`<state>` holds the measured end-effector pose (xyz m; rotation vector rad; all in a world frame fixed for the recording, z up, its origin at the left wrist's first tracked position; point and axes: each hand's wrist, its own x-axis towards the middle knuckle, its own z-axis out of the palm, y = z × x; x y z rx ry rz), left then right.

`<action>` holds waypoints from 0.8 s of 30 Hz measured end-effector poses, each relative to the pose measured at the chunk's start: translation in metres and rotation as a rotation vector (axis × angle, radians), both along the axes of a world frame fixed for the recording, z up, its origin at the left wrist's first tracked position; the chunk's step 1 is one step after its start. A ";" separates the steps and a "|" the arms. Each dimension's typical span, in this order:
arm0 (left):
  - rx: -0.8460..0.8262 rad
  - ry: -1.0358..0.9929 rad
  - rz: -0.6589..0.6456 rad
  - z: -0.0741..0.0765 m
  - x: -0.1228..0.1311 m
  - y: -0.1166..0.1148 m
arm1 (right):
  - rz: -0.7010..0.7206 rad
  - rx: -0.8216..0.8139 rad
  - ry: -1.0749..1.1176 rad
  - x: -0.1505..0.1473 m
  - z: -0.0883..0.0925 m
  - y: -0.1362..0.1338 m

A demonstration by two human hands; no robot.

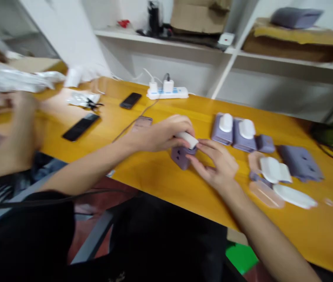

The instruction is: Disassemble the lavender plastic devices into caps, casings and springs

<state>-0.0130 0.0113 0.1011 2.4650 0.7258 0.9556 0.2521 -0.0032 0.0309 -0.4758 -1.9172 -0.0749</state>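
Above the table's front part, my left hand [173, 133] is closed on a white rounded piece [188, 138], its fingers over the top. That piece sits at the upper end of a small purple box [181, 157] with dark marks on its side. My right hand [217, 162] pinches the box from the right, thumb low on it and fingertips by the white piece's edge. Whether the two parts are joined cannot be made out. To the right stand two similar purple boxes [222, 133] with white rounded pieces [226, 122] on them.
Loose white parts [270, 169], pinkish oval pieces [266, 194] and a flat purple pouch-like piece [301, 162] lie on the right. Phones [80, 127] and a power strip [175, 93] with a cable are at left and back. Another person's arm [22, 129] reaches in from the left.
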 end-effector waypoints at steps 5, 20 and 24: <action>-0.004 -0.040 0.063 -0.011 0.004 -0.006 | -0.031 -0.007 0.015 -0.005 0.003 0.008; -0.617 -1.032 0.301 -0.023 0.039 0.013 | 0.158 -0.442 0.196 -0.004 -0.011 0.003; -0.784 -1.148 0.318 -0.043 0.032 0.016 | 0.153 -0.540 0.101 -0.003 -0.020 0.006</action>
